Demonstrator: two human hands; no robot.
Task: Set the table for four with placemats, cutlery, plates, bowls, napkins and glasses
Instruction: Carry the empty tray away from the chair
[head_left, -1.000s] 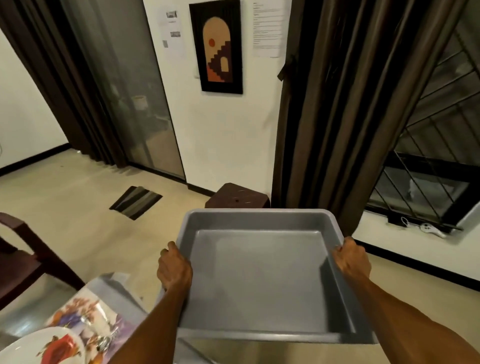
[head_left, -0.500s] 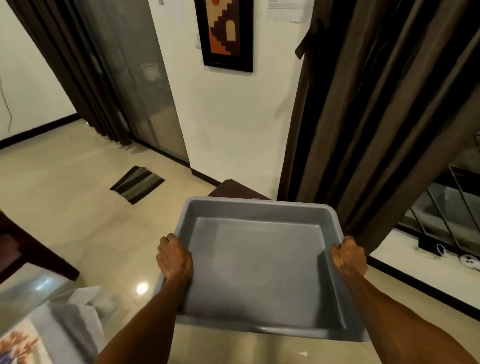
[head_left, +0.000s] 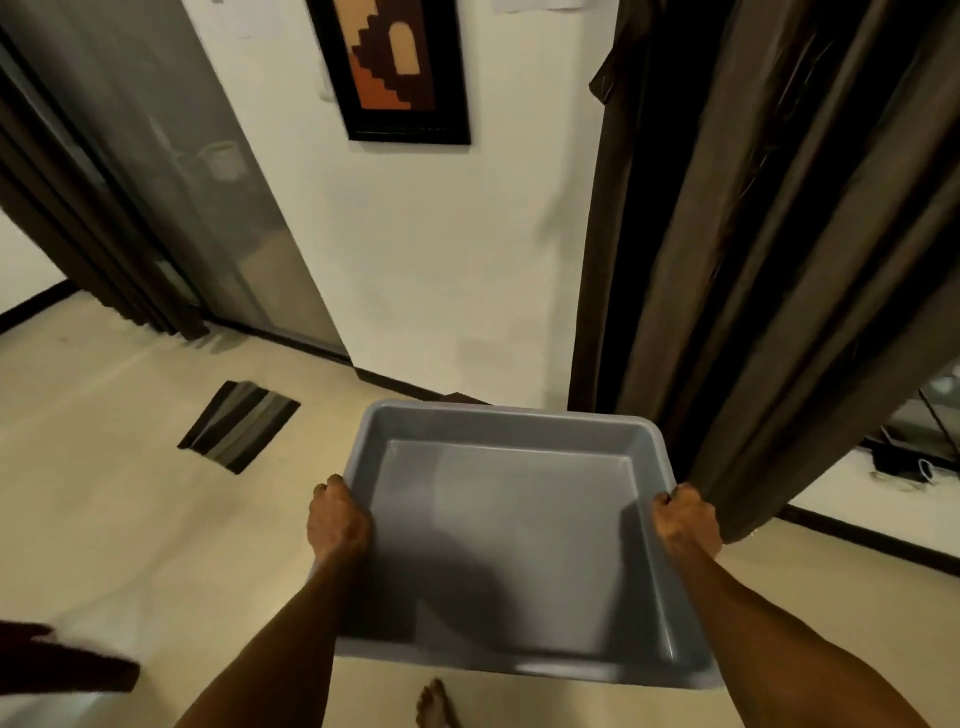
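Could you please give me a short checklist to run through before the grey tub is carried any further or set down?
1. Left hand grips the left rim of the tub: ok.
2. Right hand grips the right rim: ok.
3. Tub holds nothing that could slide: ok, its inside is bare.
4. Floor straight ahead free of obstacles: not ok, a dark stool shows just behind the tub's far edge.
5. Striped mat out of the way: ok, it lies off to the left.
6. Floor under the tub: cannot tell, the tub hides it.
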